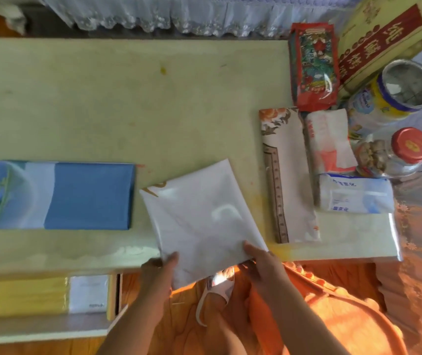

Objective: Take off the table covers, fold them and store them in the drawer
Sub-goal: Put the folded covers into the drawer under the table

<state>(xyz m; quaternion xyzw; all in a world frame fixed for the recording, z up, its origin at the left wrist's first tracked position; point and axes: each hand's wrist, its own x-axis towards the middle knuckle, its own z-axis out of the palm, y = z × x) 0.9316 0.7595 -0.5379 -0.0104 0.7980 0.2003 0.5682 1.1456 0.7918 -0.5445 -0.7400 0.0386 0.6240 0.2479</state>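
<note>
Pale yellow-green counter (102,98) fills most of the view, its right end crowded with a red snack bag (313,67), a glass jar (394,155) with a red lid, a tin (394,96) and tissue packs (353,193). Both hands pinch the near edge of a folded white table cover (204,219), the left hand (161,272) at its lower left corner, the right hand (261,262) at its lower right; the cover hangs partly off the counter edge. A folded blue cover (76,196) lies to the left, a floral one (286,175) to the right. The open drawer (51,298) sits below left. Slick plastic held only by one edge may unfold or slide apart in transit, and the drawer already holds papers, so a corner could catch.
</note>
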